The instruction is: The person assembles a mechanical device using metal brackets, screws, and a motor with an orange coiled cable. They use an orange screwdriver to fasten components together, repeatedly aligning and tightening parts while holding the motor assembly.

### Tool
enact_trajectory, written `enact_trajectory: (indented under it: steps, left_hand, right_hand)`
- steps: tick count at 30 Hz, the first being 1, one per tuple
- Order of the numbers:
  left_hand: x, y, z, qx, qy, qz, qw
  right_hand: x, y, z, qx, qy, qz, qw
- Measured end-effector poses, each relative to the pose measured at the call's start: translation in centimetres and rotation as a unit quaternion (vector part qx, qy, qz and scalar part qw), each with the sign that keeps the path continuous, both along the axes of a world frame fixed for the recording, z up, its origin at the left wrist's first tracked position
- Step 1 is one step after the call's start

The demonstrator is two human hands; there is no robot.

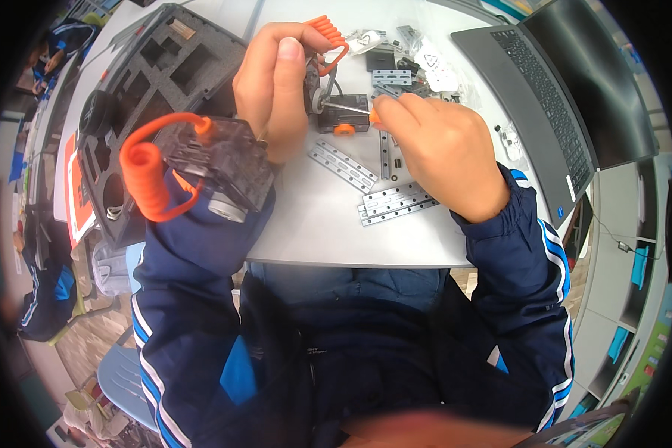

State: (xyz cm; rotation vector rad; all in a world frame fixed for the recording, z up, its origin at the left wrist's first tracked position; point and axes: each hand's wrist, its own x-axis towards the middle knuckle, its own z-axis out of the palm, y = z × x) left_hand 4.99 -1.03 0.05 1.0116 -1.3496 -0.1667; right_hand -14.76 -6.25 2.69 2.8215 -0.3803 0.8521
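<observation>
My left hand [269, 93] is closed around a built-up assembly of dark motor blocks, at the upper middle of the table. One dark block [224, 160] with an orange coiled cable [145, 175] juts out beside my left wrist. On the hand's other side, a second black block [343, 119] bears an orange disc. My right hand [448, 142] grips a screwdriver [347, 109] by its orange handle, mostly hidden in the fingers. Its thin metal shaft points left, with the tip by a small round part next to my left hand. Perforated metal plates [343, 166] lie below.
An open black case [138, 97] with cut-out grey foam stands at the left. On the right is an open laptop [534, 112]. Metal parts and clear plastic bags [433, 67] pile up at the back. More perforated plates [399, 200] lie near the table's front edge.
</observation>
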Motion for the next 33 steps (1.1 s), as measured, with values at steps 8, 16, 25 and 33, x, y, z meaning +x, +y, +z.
enact_trajectory:
  steps: [8,16,25,33]
  left_hand:
    - [0.4,-0.4,0.2,-0.138,-0.138,-0.008,0.981]
    - [1.0,-0.9,0.0,-0.151,-0.103,0.018,0.983]
    - [0.3,-0.3,0.2,-0.04,0.059,-0.014,0.997]
    - [-0.5,-0.1,0.5,0.001,0.129,-0.051,0.99]
  right_hand:
    - [-0.8,-0.9,1.7,0.869,0.06,0.082,0.484]
    - [-0.9,-2.5,1.7,0.856,0.075,0.069,0.507]
    - [-0.3,-0.5,-0.2,0.077,-0.065,0.041,0.994]
    - [-0.4,-1.0,0.8,-0.075,-0.111,0.098,0.986]
